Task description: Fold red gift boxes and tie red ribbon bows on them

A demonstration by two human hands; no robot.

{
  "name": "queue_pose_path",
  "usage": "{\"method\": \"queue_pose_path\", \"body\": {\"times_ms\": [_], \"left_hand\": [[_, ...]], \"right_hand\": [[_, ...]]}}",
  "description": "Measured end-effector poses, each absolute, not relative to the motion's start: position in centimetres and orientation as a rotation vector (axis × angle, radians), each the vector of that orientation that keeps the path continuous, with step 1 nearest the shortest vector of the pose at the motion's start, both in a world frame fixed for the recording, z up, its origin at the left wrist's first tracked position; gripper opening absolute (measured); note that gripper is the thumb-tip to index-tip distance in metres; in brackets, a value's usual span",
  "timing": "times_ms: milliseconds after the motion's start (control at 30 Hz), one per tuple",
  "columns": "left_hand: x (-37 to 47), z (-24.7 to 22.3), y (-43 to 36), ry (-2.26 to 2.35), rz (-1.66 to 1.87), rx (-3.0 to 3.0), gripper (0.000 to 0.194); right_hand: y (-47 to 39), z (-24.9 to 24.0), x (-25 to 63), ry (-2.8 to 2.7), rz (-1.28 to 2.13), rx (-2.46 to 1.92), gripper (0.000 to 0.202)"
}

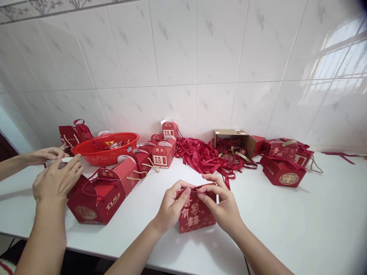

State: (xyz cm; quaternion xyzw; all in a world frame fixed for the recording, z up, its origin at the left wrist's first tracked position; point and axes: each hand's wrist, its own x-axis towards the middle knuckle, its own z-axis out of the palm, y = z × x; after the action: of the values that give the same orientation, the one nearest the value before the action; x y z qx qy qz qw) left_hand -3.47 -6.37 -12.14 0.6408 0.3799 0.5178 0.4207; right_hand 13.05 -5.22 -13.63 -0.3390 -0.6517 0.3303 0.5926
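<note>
A small red gift box (197,215) with pale gold Chinese characters stands upright on the white table, in front of me. My left hand (169,204) grips its top left edge, thumb on the front face and fingers behind. On the upper right, my right hand (222,200) pinches the top edge between thumb and fingers, its index finger raised a little. Both hands meet at the top of the box, where the folded edge is partly covered by my fingers. Just behind the box lies a heap of dark red ribbons (197,154).
A co-worker's hands (57,175) handle a box on the left, beside a red plastic basket (107,149) of wrapped sweets. Red boxes (99,198) with cord handles line the left. An open cardboard box (235,141) with ribbons stands behind; more red boxes (282,172) sit right, before the tiled wall.
</note>
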Motion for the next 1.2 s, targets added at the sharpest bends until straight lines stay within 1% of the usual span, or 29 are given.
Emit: {"method": "queue_pose_path", "body": {"times_ms": [267, 467, 533, 567, 600, 700, 767, 933, 1000, 1067, 1167, 1200], "left_hand": [[-3.6, -12.5, -6.4, 0.929, 1.305, 1.676, 0.025], [-3.6, -12.8, -6.8, 0.950, 1.377, 1.840, 0.020], [-3.3, -12.9, -6.9, 1.002, 1.444, 1.845, 0.025], [-3.2, -12.9, -7.0, 1.039, 1.473, 1.826, 0.026], [-3.0, -13.0, -7.0, 1.078, 1.490, 1.801, 0.026], [-2.6, -13.1, -7.3, 1.092, 1.508, 1.753, 0.025], [-2.4, -13.1, -7.7, 0.971, 1.518, 1.785, 0.023], [-2.1, -12.9, -9.1, 0.554, 1.502, 2.076, 0.018], [-2.2, -12.7, -9.6, 0.511, 1.457, 2.149, 0.017], [-2.5, -12.6, -9.9, 0.514, 1.437, 2.160, 0.018], [-3.0, -12.7, -10.2, 0.520, 1.400, 2.133, 0.017], [-3.1, -12.7, -10.4, 0.508, 1.378, 2.127, 0.016]], "right_hand": [[-5.2, -13.8, 13.2, -1.536, 0.728, -0.782, 0.006], [-5.3, -14.3, 13.1, -1.607, 0.496, -0.735, 0.014], [-5.3, -14.3, 13.0, -1.592, 0.464, -0.721, 0.011], [-5.3, -14.2, 13.1, -1.568, 0.485, -0.721, 0.008], [-5.3, -14.0, 13.1, -1.537, 0.526, -0.729, 0.010], [-5.5, -13.4, 13.8, -1.490, 0.712, -0.787, 0.031], [-6.0, -13.2, 14.6, -1.529, 0.816, -0.828, 0.038], [-9.3, -15.3, 16.4, -1.478, 0.958, -0.810, 0.042], [-10.7, -16.3, 17.0, -1.411, 0.978, -0.758, 0.041], [-11.8, -16.4, 17.5, -1.418, 0.893, -0.731, 0.034], [-12.7, -14.8, 18.2, -1.611, 0.745, -0.715, 0.019], [-12.7, -13.9, 18.3, -1.705, 0.734, -0.694, 0.019]]}}
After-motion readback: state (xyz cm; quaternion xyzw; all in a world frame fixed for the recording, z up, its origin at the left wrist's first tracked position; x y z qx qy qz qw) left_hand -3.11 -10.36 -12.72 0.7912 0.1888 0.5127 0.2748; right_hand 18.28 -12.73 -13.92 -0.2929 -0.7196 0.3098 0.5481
